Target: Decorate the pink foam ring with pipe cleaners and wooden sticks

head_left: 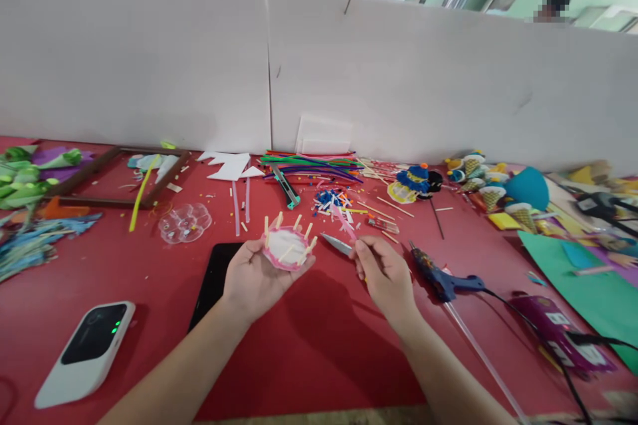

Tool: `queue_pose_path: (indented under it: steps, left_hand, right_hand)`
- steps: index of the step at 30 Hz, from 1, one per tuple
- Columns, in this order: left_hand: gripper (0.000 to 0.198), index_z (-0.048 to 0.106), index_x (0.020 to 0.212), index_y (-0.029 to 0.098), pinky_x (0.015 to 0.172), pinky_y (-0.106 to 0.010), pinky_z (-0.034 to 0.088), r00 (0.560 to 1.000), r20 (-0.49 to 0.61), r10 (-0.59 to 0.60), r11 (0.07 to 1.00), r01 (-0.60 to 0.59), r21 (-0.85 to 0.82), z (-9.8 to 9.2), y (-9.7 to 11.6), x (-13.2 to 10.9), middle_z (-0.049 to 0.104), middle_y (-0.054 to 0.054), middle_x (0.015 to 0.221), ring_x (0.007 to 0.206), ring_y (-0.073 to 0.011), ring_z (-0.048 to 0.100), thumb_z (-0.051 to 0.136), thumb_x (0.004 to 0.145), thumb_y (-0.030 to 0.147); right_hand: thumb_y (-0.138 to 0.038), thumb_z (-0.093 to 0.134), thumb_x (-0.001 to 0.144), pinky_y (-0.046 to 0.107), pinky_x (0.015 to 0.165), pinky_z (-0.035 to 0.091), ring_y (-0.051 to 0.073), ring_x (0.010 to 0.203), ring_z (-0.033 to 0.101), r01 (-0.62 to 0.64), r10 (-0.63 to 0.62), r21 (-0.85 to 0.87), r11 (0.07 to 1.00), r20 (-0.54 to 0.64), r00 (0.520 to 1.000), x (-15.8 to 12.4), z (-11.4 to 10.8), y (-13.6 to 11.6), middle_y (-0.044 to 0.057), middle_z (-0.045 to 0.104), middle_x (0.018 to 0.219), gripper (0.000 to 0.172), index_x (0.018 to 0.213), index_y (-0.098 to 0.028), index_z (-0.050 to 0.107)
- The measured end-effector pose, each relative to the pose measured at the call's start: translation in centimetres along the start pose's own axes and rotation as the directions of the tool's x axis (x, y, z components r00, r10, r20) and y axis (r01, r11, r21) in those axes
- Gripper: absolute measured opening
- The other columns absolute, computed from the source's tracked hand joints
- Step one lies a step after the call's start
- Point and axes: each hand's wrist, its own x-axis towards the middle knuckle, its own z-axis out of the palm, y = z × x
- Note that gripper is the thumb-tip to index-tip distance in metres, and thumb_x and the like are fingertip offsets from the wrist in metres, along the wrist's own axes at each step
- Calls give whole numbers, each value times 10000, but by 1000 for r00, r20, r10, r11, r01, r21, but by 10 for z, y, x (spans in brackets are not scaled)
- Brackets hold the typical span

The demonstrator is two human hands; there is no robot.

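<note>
Forearms (189,365): two, both yours, bare, coming in over the near edge.
Table (309,345): one red top, craft bits scattered all over the far half.
White boards (149,53): two, standing side by side along the far edge.
Green sheet (588,279): one, flat at the right.
Black tablet (214,279): one, lying just left of your left wrist and partly under it.
White device (84,355): one, near left, green lights showing.
Glue gun (441,275): one, blue, lying just right of your right hand, cord trailing off to the near right.
Left hand (254,279): palm up, fingers curled under the pink-rimmed disc (288,247), held mid-table just off the surface.
Right hand (383,272): fingers pinched together on a pink straw piece (345,220). A silver blade (336,244) sticks out left from the same hand. Can't tell if it's scissors or a knife.
Sticks (298,220): about eight short ones standing around the disc's rim. A couple overlap, so I might be one off.
Risk 1: that blade tip points straight at your left fingers, so if either hand slips you'd likely get nicked.
Risk 2: the glue gun sits right by your wrist. Drag your arm back and you could hit the nozzle or snag the cord.
Risk 3: tip your palm and I'd guess the sticks knock loose.
</note>
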Motion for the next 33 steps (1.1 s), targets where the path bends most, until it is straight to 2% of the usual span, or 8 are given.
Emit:
queue_pose_path:
  steps: [7, 11, 14, 16, 18, 23, 26, 33]
  left_hand:
    - [284, 643, 1042, 167, 724, -410, 623, 999, 24, -34, 979, 28, 203, -1, -4, -1, 732, -154, 1009, 930, -302, 724, 483, 952, 384]
    - [303, 652, 986, 146, 793, -439, 620, 996, 86, -17, 982, 0, 190, -6, -9, 0, 745, -137, 996, 889, -255, 727, 450, 976, 372]
    - [207, 638, 1025, 168, 890, -431, 589, 987, 148, 56, 986, -78, 149, -11, -9, 3, 744, -89, 1026, 941, -231, 718, 537, 946, 330]
    - [180, 628, 1061, 199, 937, -422, 566, 979, 179, 102, 982, -128, 138, -13, -7, 4, 736, -61, 1068, 1015, -231, 701, 609, 905, 285]
    - [249, 619, 1107, 242, 952, -407, 557, 967, 219, 132, 977, -165, 137, -16, -6, 5, 724, -40, 1117, 1070, -229, 681, 667, 863, 258]
    - [488, 581, 1229, 368, 920, -406, 574, 913, 394, 106, 954, -205, 218, -20, -11, 5, 670, 6, 1244, 1080, -224, 676, 767, 783, 295]
    - [567, 542, 1270, 440, 927, -427, 567, 892, 448, 61, 923, -221, 315, -21, -16, 3, 611, 22, 1332, 1117, -245, 661, 779, 770, 320]
    - [675, 576, 1273, 408, 867, -251, 572, 864, 503, -11, 900, -211, 381, -20, -22, 4, 649, 17, 1257, 1067, -182, 673, 851, 681, 238]
  right_hand:
    - [-405, 514, 905, 249, 523, 450, 135, 582, 570, 67, -61, 104, 992, -63, 996, -5, 4, 10, -10, 611, 718, 250, 1084, -234, 541]
    - [-274, 503, 865, 257, 567, 462, 139, 616, 597, 131, -145, -144, 981, -91, 985, -9, 5, 11, 4, 637, 762, 117, 961, -229, 553]
    - [-193, 500, 803, 280, 592, 464, 162, 623, 600, 248, -216, -362, 899, 126, 968, -9, 8, 14, 10, 635, 706, 96, 859, -219, 573]
    - [-188, 520, 794, 330, 675, 491, 201, 724, 621, 380, -272, -434, 817, 290, 917, -9, 10, 15, 45, 658, 779, 106, 840, -212, 613]
    - [-204, 558, 805, 387, 778, 499, 245, 884, 620, 479, -363, -447, 755, 324, 874, -10, 12, 14, 93, 660, 936, 99, 848, -206, 648]
    - [-132, 589, 844, 332, 735, 493, 180, 803, 592, 634, -631, -207, 745, 88, 770, -17, 9, -2, 47, 620, 845, 109, 925, -201, 613]
    - [-154, 628, 852, 339, 733, 464, 178, 803, 568, 671, -692, -244, 701, -2, 722, -24, 7, -9, 37, 596, 867, 184, 1026, -208, 601]
    - [-246, 616, 893, 373, 784, 420, 205, 935, 528, 585, -657, -406, 702, -55, 752, -31, 8, -10, 62, 495, 1032, 169, 1058, -251, 650]
